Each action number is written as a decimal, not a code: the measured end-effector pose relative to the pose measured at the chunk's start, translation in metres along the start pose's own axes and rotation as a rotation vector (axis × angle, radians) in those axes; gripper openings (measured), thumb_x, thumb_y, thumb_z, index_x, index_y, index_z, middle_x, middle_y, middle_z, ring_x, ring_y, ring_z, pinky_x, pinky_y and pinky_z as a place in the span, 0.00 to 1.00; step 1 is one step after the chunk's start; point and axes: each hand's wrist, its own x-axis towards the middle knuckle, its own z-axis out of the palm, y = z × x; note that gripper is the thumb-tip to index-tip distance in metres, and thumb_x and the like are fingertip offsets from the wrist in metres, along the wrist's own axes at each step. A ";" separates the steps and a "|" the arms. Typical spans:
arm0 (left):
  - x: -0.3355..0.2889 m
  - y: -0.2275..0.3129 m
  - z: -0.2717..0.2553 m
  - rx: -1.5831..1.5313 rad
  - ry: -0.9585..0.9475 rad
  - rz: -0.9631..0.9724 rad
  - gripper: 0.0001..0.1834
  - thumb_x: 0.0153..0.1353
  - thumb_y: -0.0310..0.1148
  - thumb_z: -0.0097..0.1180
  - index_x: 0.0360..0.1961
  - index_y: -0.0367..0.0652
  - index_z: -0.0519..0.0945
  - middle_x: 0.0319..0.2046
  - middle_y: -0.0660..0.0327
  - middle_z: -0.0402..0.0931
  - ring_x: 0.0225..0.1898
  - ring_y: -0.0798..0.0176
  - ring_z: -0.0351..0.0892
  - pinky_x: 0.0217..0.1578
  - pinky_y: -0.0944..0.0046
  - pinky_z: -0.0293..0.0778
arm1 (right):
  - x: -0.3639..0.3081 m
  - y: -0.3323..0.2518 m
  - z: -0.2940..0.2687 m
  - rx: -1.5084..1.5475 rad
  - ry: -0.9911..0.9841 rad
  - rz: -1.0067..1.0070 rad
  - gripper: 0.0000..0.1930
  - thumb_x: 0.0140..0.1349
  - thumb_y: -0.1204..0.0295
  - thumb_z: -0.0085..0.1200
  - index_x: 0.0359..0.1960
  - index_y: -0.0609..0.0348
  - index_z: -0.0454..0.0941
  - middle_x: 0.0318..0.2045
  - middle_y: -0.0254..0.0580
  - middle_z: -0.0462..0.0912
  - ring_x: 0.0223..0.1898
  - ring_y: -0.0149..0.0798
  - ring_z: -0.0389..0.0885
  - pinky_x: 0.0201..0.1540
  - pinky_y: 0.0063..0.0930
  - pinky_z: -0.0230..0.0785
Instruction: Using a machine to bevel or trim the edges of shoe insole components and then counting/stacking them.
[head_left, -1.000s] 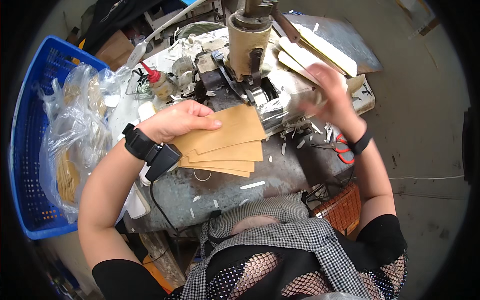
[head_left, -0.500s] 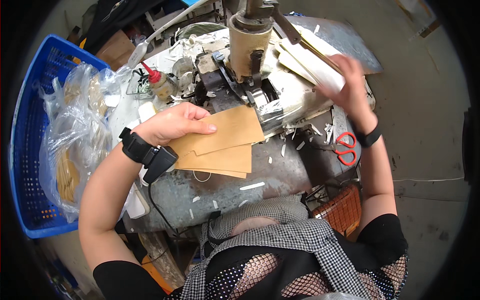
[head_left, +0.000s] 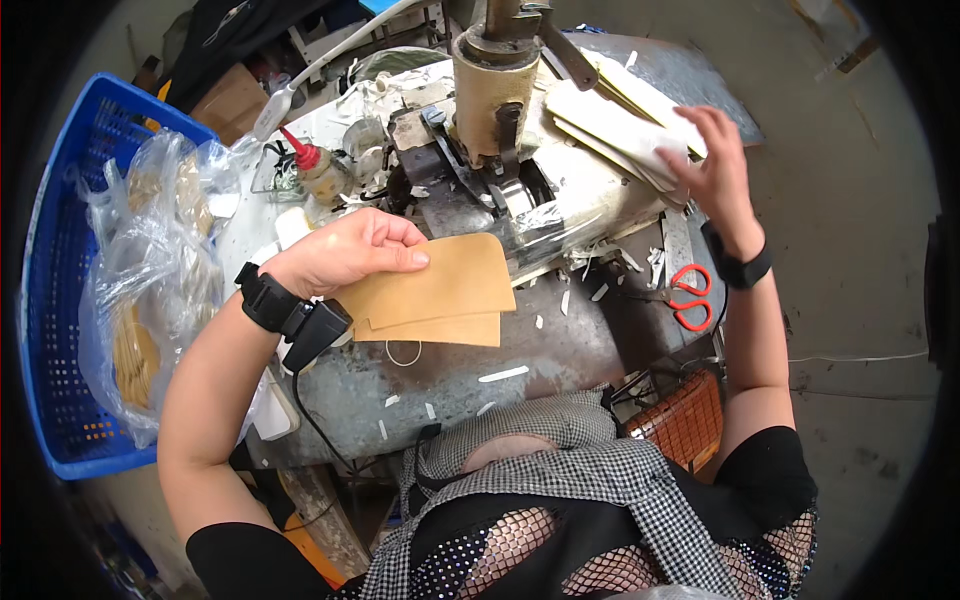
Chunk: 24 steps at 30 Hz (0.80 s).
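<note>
Since the earlier frame, right hand [head_left: 712, 165] has travelled from the machine's near side to the far right corner of the worktop, and the red-handled scissors [head_left: 688, 296] it covered now lie exposed at the right edge. Its fingers rest, spread, on the stack of pale cream flat pieces [head_left: 610, 115]; whether they grip a piece cannot be told. Left hand [head_left: 345, 252] lies palm-down, pinning the small stack of tan leather-like cut pieces [head_left: 440, 295] at mid-worktop, just in front of the beige industrial sewing machine [head_left: 497, 75]; hand and stack are nearly unchanged. Good practice, judging from this layout: keep the tan stack pressed flat and squared while the other hand works. Beyond the left edge stands a blue plastic crate [head_left: 60, 300] holding clear plastic bags [head_left: 150, 270].
</note>
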 end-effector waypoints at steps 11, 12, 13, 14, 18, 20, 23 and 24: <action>0.012 0.004 0.004 0.072 0.033 -0.004 0.13 0.59 0.34 0.60 0.38 0.37 0.74 0.29 0.67 0.80 0.30 0.79 0.75 0.33 0.78 0.69 | -0.020 -0.062 0.015 0.491 -0.269 -0.217 0.18 0.39 0.82 0.61 0.36 0.53 0.82 0.39 0.38 0.78 0.43 0.43 0.74 0.49 0.36 0.66; 0.005 0.004 0.005 0.109 -0.007 0.052 0.14 0.58 0.34 0.62 0.39 0.37 0.73 0.30 0.66 0.80 0.31 0.79 0.76 0.34 0.78 0.70 | -0.011 -0.054 0.004 0.557 -0.301 -0.137 0.18 0.39 0.85 0.58 0.36 0.57 0.82 0.38 0.38 0.78 0.41 0.41 0.75 0.45 0.33 0.68; 0.002 0.006 0.007 0.111 -0.014 0.052 0.14 0.58 0.34 0.62 0.39 0.37 0.73 0.30 0.66 0.80 0.31 0.79 0.76 0.34 0.78 0.70 | -0.005 -0.036 -0.004 0.603 -0.330 -0.072 0.16 0.41 0.86 0.57 0.35 0.60 0.82 0.33 0.39 0.79 0.40 0.39 0.76 0.45 0.29 0.67; -0.001 0.009 0.009 0.086 -0.009 0.034 0.16 0.57 0.32 0.62 0.41 0.36 0.72 0.30 0.65 0.80 0.31 0.77 0.77 0.34 0.77 0.71 | 0.000 -0.023 -0.013 0.656 -0.389 0.068 0.12 0.48 0.85 0.56 0.35 0.62 0.81 0.31 0.37 0.80 0.37 0.32 0.77 0.43 0.25 0.68; -0.002 0.010 0.010 -0.001 -0.005 0.059 0.16 0.58 0.32 0.62 0.42 0.34 0.73 0.32 0.63 0.80 0.33 0.75 0.78 0.35 0.75 0.73 | 0.004 0.035 -0.011 0.710 -0.355 0.577 0.13 0.55 0.69 0.62 0.40 0.62 0.79 0.31 0.36 0.81 0.34 0.29 0.76 0.39 0.24 0.68; -0.004 0.007 0.007 0.007 0.002 0.043 0.16 0.58 0.32 0.61 0.42 0.34 0.73 0.33 0.63 0.80 0.33 0.75 0.78 0.35 0.75 0.73 | 0.000 0.018 -0.004 -0.004 -0.011 0.175 0.20 0.50 0.67 0.65 0.44 0.61 0.77 0.38 0.45 0.79 0.42 0.41 0.76 0.45 0.32 0.68; -0.002 0.002 0.003 0.028 0.018 0.030 0.15 0.59 0.34 0.60 0.42 0.34 0.74 0.33 0.63 0.80 0.33 0.76 0.77 0.35 0.75 0.73 | -0.018 -0.035 0.008 0.325 -0.121 -0.038 0.33 0.37 0.67 0.71 0.51 0.54 0.74 0.46 0.49 0.75 0.49 0.50 0.72 0.51 0.40 0.66; 0.002 0.002 0.004 0.045 0.014 0.036 0.15 0.60 0.35 0.60 0.41 0.34 0.74 0.33 0.63 0.80 0.33 0.76 0.77 0.35 0.75 0.73 | -0.032 -0.059 0.014 0.403 -0.263 -0.062 0.38 0.35 0.68 0.72 0.54 0.49 0.72 0.53 0.49 0.69 0.53 0.51 0.70 0.54 0.42 0.64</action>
